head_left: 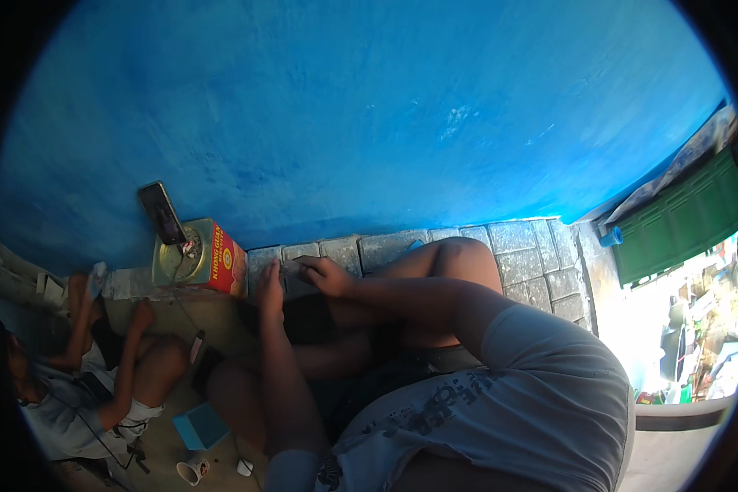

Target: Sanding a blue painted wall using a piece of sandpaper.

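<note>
My left hand (271, 284) is raised in front of my lap, its fingers pressed together and pointing up. Close to its right, my right hand (328, 275) is closed, with thumb and fingers pinched toward the left one. Between the two sets of fingertips is a small greyish thing (290, 267), too dim to name, which both hands appear to grip. Just left of my hands stands a red and yellow square tin (230, 261). A phone (162, 213) leans upright on the tin's top.
A blue wall (369, 115) rises right behind the paving blocks (512, 238). At the left sits another person (98, 385) with bent knees. A light-blue box (201, 426) and a paper cup (193, 471) are on the floor. A green panel (681, 217) stands at the right.
</note>
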Demonstrator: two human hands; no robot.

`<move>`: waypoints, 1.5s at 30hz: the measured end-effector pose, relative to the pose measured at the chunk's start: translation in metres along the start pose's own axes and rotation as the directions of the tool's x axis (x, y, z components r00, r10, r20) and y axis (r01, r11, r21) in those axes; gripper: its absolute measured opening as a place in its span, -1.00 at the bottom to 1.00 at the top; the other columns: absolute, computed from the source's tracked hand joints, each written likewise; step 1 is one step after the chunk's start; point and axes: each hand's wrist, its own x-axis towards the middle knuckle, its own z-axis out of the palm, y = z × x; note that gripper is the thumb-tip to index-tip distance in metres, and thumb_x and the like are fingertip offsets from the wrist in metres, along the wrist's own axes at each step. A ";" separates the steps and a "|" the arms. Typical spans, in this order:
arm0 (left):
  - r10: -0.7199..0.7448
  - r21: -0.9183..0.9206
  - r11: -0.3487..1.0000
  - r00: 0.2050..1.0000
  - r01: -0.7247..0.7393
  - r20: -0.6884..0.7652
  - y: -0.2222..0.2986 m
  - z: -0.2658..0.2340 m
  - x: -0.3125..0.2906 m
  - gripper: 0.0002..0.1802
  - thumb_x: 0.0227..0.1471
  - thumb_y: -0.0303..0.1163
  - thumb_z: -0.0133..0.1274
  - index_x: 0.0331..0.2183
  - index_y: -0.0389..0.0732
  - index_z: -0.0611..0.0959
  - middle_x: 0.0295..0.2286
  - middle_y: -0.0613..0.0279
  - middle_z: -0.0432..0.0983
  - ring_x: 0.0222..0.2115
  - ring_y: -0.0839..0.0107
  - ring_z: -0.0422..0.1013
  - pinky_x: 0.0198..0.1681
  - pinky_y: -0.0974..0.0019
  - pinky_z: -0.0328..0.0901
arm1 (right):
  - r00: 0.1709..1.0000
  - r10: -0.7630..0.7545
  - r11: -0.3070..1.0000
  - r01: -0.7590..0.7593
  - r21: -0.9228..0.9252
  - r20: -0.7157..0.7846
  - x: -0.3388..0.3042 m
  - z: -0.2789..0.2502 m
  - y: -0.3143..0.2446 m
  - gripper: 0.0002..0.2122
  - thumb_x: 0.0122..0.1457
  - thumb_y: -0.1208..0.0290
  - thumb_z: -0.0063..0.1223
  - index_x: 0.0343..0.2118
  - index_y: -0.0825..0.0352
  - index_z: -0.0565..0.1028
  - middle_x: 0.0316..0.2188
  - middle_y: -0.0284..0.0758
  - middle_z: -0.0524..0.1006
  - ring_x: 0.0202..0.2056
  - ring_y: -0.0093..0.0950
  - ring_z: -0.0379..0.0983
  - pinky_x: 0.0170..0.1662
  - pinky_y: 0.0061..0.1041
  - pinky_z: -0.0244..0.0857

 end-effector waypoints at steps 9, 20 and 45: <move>-0.032 -0.324 0.939 0.966 0.116 0.255 -0.013 0.037 0.003 -0.62 0.11 -0.22 0.10 -0.09 -0.23 0.55 -0.20 0.25 0.46 -0.16 0.47 0.38 -0.08 0.37 0.27 | 0.875 0.484 0.771 -0.413 0.485 -0.023 0.025 -0.025 0.062 -0.66 0.24 0.30 -0.06 0.01 0.36 0.47 -0.29 -0.30 0.53 -0.32 -0.52 0.43 -0.25 -0.51 0.32; 0.329 0.041 0.939 0.924 -0.342 0.194 0.005 0.047 0.001 -0.67 0.10 -0.30 0.13 -0.14 -0.30 0.59 -0.36 0.30 0.55 -0.34 0.54 0.42 -0.24 0.41 0.28 | 0.909 0.410 0.912 -0.407 0.052 -0.080 0.019 -0.025 0.064 -0.59 0.26 0.24 -0.06 0.06 0.44 0.40 -0.21 -0.21 0.54 -0.20 -0.44 0.48 -0.14 -0.45 0.38; 0.055 -0.778 0.525 0.898 0.346 0.436 0.007 0.049 -0.002 -0.63 0.26 -0.15 -0.14 -0.01 -0.11 0.50 -0.10 0.28 0.50 -0.10 0.37 0.44 -0.06 0.23 0.35 | 0.912 0.386 0.805 -0.406 0.432 0.138 0.031 -0.023 0.066 -0.74 0.22 0.31 -0.04 -0.18 0.39 0.54 -0.32 -0.31 0.56 -0.23 -0.50 0.45 -0.11 -0.46 0.32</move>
